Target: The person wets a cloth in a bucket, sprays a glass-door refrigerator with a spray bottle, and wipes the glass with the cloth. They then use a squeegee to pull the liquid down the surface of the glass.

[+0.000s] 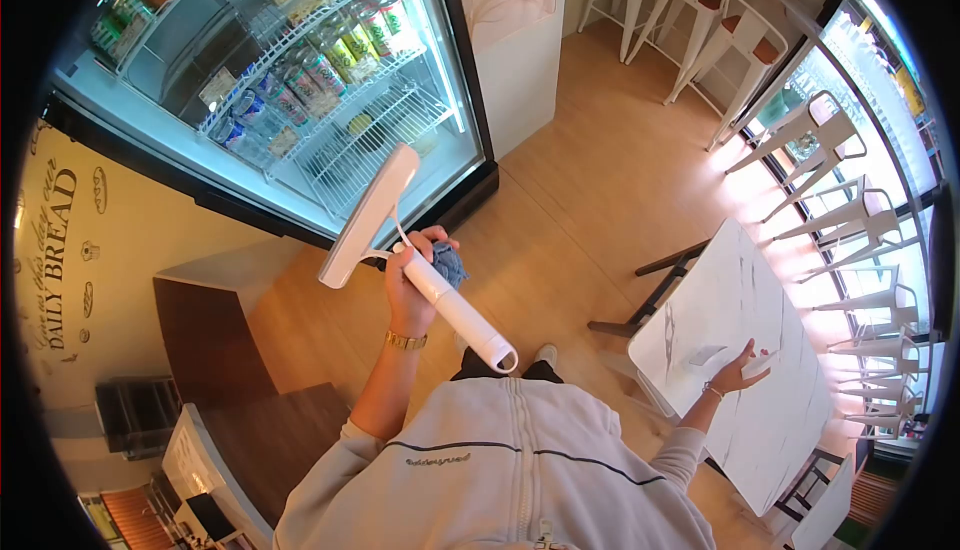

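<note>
In my left hand point(410, 295) is a pale pink squeegee, its handle point(455, 307) slanting down toward my jacket and its wide head point(370, 215) pointing up toward the fridge. A crumpled blue-grey cloth point(450, 264) is bunched in the same hand, by the fingers. My right hand point(738, 372) reaches over the white marble-patterned table point(770, 430), its thumb and fingers around a small white item point(762, 361); I cannot tell what it is. Left of that hand, a small grey flat piece point(707, 355) lies on the tabletop.
A lit display fridge point(490, 175) with cans and packed food on wire racks stands ahead on the left. Brown bench seating point(215, 350) runs along the left wall. White metal stools point(735, 45) stand at the back and along the right window. My shoes point(545, 354) show below.
</note>
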A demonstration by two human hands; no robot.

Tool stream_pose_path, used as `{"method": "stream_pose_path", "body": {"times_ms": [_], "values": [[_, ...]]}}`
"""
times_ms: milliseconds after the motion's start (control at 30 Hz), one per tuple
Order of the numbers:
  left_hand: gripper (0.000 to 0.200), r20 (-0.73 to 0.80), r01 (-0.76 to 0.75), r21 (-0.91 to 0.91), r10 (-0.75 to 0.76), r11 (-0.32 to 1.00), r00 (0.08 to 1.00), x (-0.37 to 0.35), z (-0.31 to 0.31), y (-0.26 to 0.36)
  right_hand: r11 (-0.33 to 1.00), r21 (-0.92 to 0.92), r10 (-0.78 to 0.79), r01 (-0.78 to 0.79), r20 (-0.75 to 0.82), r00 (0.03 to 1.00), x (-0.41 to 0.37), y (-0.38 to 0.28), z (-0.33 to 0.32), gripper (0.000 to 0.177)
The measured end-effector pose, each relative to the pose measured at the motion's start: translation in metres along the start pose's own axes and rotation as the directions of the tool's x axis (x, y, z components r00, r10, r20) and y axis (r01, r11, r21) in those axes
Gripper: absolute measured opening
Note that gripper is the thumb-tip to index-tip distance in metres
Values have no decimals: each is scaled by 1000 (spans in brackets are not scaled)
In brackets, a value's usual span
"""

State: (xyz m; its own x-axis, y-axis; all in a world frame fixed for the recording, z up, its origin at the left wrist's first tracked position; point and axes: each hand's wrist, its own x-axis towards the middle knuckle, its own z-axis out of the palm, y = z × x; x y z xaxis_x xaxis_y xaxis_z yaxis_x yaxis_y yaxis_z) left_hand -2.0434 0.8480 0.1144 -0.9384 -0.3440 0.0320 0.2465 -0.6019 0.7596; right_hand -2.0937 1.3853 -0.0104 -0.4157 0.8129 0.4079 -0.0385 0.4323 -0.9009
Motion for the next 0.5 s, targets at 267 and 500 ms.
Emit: {"method": "stream_pose_path", "body": {"times_ms": [267,500], "values": [[30,8,-110,-102,111,989,994,-11,39,-26,973,-181,-125,146,123,985,-17,-19,-23,87],[36,118,-48,-24,51,999,992,-31,48,-32,808,133,393,-573,604,694,-144,-35,-39,29]]}}
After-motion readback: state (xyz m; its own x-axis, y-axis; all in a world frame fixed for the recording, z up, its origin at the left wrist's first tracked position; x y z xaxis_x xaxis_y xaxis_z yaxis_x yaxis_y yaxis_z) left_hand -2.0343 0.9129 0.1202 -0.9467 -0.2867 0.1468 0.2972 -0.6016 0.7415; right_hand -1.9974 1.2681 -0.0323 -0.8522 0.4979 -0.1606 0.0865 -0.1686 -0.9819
